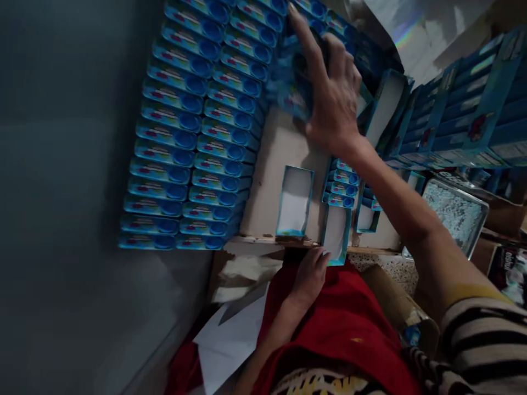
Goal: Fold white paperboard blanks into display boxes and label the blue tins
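My right hand (335,104) reaches over the far part of the table, thumb and fingers spanning a blurred bunch of small blue packs (290,82). Stacked beside it on the left are tall columns of blue packs (164,131) with their printed ends facing up. Close to my body, my left hand (309,277) is closed at the near left corner of an open blue box (335,233) with a white inside. That box juts slightly over the table edge, and a few packs (341,186) stand just beyond it. Another open box (295,200) lies to its left.
Filled blue boxes (465,109) are stacked at the right. A clear tub (453,211) of small pale pieces stands beside the table (263,181). A wall (61,164) borders the left. An opened cardboard carton (395,296) sits below the table edge.
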A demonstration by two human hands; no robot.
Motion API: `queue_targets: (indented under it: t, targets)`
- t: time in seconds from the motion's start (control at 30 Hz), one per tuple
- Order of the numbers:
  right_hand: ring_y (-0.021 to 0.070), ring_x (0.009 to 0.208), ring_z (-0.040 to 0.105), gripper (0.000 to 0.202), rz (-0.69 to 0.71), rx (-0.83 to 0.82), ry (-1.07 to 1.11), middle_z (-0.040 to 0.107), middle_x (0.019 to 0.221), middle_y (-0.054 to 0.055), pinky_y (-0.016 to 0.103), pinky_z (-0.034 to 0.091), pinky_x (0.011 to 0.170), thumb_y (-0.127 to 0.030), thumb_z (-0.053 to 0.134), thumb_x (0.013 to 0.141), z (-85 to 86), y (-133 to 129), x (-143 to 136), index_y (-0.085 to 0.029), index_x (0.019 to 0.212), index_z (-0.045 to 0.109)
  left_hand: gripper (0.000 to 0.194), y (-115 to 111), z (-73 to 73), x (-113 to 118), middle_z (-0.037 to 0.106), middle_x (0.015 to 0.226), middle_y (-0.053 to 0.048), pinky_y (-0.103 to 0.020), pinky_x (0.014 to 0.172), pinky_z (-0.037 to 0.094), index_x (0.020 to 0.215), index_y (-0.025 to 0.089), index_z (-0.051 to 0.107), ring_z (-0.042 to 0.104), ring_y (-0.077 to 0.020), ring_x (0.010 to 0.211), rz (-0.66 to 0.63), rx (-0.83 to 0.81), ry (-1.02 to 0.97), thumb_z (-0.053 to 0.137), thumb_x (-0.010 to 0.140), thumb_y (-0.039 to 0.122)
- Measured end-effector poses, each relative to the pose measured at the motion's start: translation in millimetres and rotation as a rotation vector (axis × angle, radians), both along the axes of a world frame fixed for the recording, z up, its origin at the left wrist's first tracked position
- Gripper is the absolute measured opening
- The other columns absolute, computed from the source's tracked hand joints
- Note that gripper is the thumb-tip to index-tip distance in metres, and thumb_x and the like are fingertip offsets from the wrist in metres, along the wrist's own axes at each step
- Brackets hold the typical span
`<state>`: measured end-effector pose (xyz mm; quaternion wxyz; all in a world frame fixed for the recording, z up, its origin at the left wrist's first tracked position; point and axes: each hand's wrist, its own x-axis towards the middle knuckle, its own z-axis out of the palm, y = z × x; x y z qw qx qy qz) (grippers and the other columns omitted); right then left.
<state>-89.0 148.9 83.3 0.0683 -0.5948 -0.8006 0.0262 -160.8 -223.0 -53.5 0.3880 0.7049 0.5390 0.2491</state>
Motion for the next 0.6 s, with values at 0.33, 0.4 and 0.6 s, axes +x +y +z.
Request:
queue_targets:
  t: [0.33,0.4,0.6]
  targets:
    - [0.0447,0.131,0.065,0.108,-0.053,-0.203,0.076,0.063,0.149,0.011,0.066,0.055,0.103,-0.065,0.066,0.079,-9.3,-316.8,194.8,-0.056,0.166,0.002,0.067,46.8,12.7,69.6,0.077,0.127,-0.016,-0.043,0.103,0.059,0.122,0.016,0.075,0.074,-0.0273,0.114,0.520,-0.974,-0.811,0.061,0.092,0.074]
    - [0.0444,0.136,0.061,0.104,-0.071,-0.241,0.028,0.059,0.153,0.014,0.066,0.052,0.110,-0.062,0.065,0.084,-33.6,-318.6,215.0,-0.050,0.170,0.007,0.069,47.4,13.5,86.1,0.074,0.134,-0.017,-0.046,0.113,0.054,0.127,0.016,0.074,0.071,-0.0278,0.123,0.473,-0.903,-0.786,0.059,0.094,0.075]
    - [0.0399,0.144,0.049,0.079,0.090,-0.176,-0.022,0.052,0.157,0.016,0.060,0.040,0.119,-0.042,0.068,0.094,-65.1,-296.3,243.4,-0.035,0.167,0.039,0.057,33.1,14.4,121.6,0.063,0.154,-0.014,-0.045,0.128,0.040,0.144,0.019,0.067,0.057,-0.0261,0.146,0.295,-0.580,-0.453,0.054,0.104,0.057]
